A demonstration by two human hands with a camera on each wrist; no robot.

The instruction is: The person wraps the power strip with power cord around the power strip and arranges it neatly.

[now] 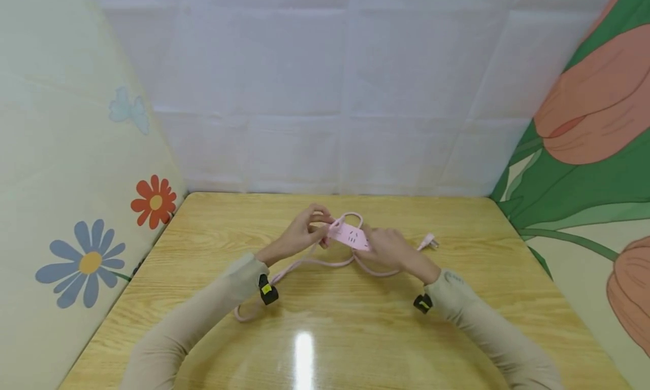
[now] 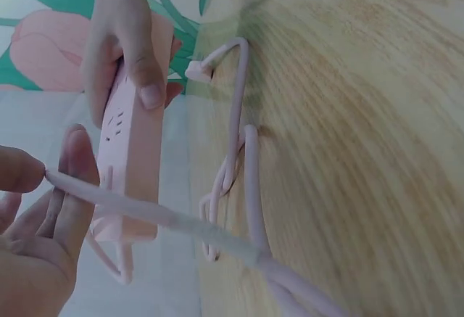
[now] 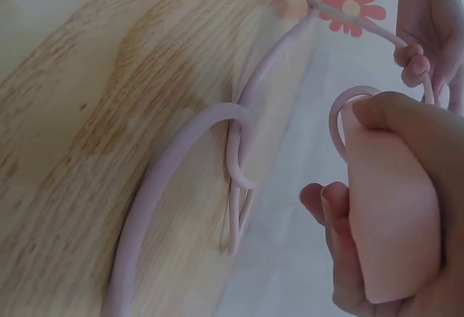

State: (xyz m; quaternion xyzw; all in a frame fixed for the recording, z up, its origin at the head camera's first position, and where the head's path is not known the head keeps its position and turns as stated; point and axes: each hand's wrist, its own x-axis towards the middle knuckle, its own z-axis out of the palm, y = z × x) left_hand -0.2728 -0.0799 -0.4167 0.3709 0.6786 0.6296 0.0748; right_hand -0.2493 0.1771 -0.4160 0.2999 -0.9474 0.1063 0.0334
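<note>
A pink power strip [image 1: 350,235] is held above the table, its socket holes showing in the head view. My right hand [image 1: 388,248] grips its right end; in the right wrist view the thumb lies along one side of the strip [image 3: 391,208] and fingers curl around the other. My left hand [image 1: 307,232] is at the strip's other end. There it pinches the pink cord [image 2: 167,217] between thumb and fingers, as the left wrist view shows. The cord loops up behind the strip and trails over the table. Its plug [image 1: 430,241] lies to the right of my right hand.
The wooden table [image 1: 315,299] has several bends of cord on it, one loop [image 1: 246,316] near my left wrist. A white cloth wall [image 1: 325,96] rises at the back edge. Flower-printed panels [image 1: 91,263] stand along both sides. Each wrist wears a small black camera [image 1: 268,291].
</note>
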